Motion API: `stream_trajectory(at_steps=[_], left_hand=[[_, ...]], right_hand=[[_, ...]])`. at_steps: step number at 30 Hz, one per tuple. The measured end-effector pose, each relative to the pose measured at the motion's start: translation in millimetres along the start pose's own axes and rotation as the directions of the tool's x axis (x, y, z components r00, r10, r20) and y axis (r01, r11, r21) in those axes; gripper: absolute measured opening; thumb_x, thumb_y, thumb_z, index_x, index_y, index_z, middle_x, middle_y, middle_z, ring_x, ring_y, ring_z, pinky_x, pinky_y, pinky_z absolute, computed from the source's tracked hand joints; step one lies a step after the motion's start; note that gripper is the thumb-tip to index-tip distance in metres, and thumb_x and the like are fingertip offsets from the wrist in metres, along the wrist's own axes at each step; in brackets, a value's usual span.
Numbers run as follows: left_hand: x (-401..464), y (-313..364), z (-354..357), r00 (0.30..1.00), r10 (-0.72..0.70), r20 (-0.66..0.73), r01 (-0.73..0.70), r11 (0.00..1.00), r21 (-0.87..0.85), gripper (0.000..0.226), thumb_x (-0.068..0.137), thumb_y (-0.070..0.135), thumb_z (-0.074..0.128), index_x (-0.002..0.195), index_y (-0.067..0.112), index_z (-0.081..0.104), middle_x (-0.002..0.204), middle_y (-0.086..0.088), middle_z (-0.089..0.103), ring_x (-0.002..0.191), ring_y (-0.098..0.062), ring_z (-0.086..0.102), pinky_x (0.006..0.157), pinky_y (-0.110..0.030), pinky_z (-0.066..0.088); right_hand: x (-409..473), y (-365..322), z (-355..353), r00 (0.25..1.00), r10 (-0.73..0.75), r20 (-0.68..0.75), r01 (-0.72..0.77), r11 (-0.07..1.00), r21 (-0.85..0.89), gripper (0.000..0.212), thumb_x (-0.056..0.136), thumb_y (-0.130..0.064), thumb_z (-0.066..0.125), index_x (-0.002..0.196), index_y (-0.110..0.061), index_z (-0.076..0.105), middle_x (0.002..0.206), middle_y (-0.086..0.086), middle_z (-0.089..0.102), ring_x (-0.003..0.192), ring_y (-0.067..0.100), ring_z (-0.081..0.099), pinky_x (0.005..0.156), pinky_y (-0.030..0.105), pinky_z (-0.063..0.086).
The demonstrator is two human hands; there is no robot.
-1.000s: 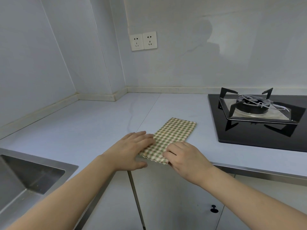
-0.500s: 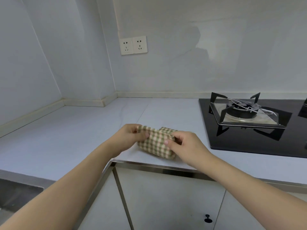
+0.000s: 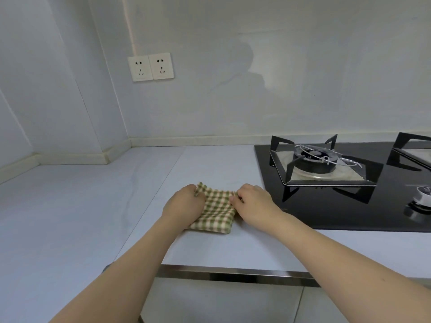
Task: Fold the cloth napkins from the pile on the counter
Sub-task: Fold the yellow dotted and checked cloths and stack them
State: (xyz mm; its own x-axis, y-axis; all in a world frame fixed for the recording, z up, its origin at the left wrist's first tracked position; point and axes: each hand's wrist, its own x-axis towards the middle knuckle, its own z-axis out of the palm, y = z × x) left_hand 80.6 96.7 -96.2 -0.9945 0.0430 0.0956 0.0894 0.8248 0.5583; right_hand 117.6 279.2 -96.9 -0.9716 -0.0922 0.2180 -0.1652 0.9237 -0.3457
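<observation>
A green and cream checked napkin (image 3: 215, 212) lies folded into a small square on the pale counter (image 3: 93, 206), left of the hob. My left hand (image 3: 184, 203) pinches its far left corner, fingers curled over the cloth. On the opposite side my right hand (image 3: 253, 202) pinches the far right corner. Both hands cover the napkin's side edges. No pile of other napkins is in view.
A black glass gas hob (image 3: 349, 206) with a burner stand (image 3: 323, 164) lies close to my right hand. A second burner stand (image 3: 415, 148) and a knob (image 3: 423, 194) sit at the far right. A double wall socket (image 3: 151, 66) is on the back wall.
The long folded napkin has been folded over on itself, near end to far end, into a small square. Both hands moved forward with the cloth. The view rose and turned right.
</observation>
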Motion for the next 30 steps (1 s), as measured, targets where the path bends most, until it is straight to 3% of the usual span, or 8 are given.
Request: stream_trajectory(at_steps=[4,7,9,13,17,20,25,30], left_hand=[[4.0,0.7,-4.9,0.998,-0.048,0.038,0.05,0.998,-0.04,0.027,0.1,0.03,0.037,0.077,0.015,0.04,0.075,0.001,0.043,0.068,-0.016,0.041,0.063,-0.031,0.034],[5.6,-0.9,-8.1,0.996,-0.048,0.076,0.053,0.997,-0.056,0.03,0.101,0.034,0.037,0.077,0.016,0.037,0.075,0.002,0.038,0.066,-0.014,0.036,0.059,-0.029,0.031],[5.6,-1.4,-8.8,0.995,-0.043,0.089,0.048,0.997,-0.06,0.029,0.1,0.035,0.038,0.08,0.015,0.039,0.076,0.001,0.038,0.066,-0.014,0.036,0.059,-0.029,0.031],[0.5,-0.2,-6.1,1.0,-0.014,0.022,0.014,1.0,-0.008,0.031,0.101,0.036,0.037,0.079,0.014,0.039,0.072,0.001,0.04,0.064,-0.015,0.038,0.058,-0.03,0.031],[-4.2,0.1,-0.2,0.998,0.024,-0.065,-0.014,0.987,0.159,0.034,0.1,0.037,0.036,0.073,0.016,0.036,0.067,0.001,0.044,0.061,-0.017,0.04,0.055,-0.031,0.03],[-2.3,0.5,-0.4,0.999,0.007,-0.038,-0.001,0.987,0.16,0.035,0.097,0.037,0.041,0.068,0.018,0.036,0.065,0.003,0.043,0.061,-0.017,0.041,0.055,-0.03,0.029],[13.9,2.7,-8.5,0.984,-0.117,0.133,0.136,0.979,-0.149,0.03,0.094,0.023,0.047,0.065,0.02,0.041,0.065,0.001,0.043,0.061,-0.018,0.042,0.06,-0.033,0.038],[10.1,-0.9,-12.2,0.983,-0.128,0.134,0.142,0.985,-0.097,0.036,0.098,0.029,0.047,0.067,0.016,0.036,0.063,0.001,0.036,0.06,-0.016,0.035,0.058,-0.029,0.028]], right_hand=[[8.5,2.4,-0.1,0.996,0.069,0.06,-0.069,0.998,-0.005,0.037,0.099,-0.039,0.041,0.069,-0.018,0.043,0.103,0.003,0.055,0.105,0.029,0.05,0.088,0.038,0.035],[14.6,5.2,-11.5,0.968,0.147,0.205,-0.179,0.972,0.149,0.036,0.091,-0.043,0.058,0.066,-0.017,0.053,0.076,-0.002,0.057,0.086,0.023,0.053,0.081,0.035,0.035],[16.7,6.3,-16.5,0.956,0.148,0.254,-0.199,0.961,0.19,0.034,0.089,-0.044,0.061,0.077,-0.013,0.063,0.076,-0.002,0.06,0.079,0.018,0.053,0.077,0.032,0.036],[21.5,8.8,-16.3,0.956,0.166,0.243,-0.221,0.951,0.218,0.047,0.097,-0.042,0.048,0.058,-0.018,0.038,0.059,-0.003,0.043,0.059,0.016,0.041,0.064,0.03,0.029],[22.4,8.5,-17.3,0.953,0.147,0.265,-0.202,0.96,0.192,0.038,0.094,-0.037,0.052,0.064,-0.014,0.047,0.067,0.003,0.05,0.068,0.021,0.048,0.072,0.032,0.031],[22.3,9.8,-17.1,0.961,0.117,0.249,-0.168,0.966,0.194,0.028,0.09,-0.033,0.059,0.091,-0.006,0.067,0.093,0.004,0.067,0.092,0.023,0.061,0.085,0.034,0.04],[26.5,16.9,-11.6,0.971,0.092,0.219,-0.147,0.958,0.245,0.02,0.093,-0.032,0.058,0.087,-0.015,0.066,0.077,-0.012,0.057,0.085,0.017,0.057,0.088,0.035,0.042],[29.8,20.9,-7.6,0.976,0.086,0.2,-0.144,0.944,0.296,0.018,0.094,-0.029,0.058,0.082,-0.019,0.066,0.073,-0.016,0.055,0.082,0.015,0.055,0.084,0.033,0.042]])
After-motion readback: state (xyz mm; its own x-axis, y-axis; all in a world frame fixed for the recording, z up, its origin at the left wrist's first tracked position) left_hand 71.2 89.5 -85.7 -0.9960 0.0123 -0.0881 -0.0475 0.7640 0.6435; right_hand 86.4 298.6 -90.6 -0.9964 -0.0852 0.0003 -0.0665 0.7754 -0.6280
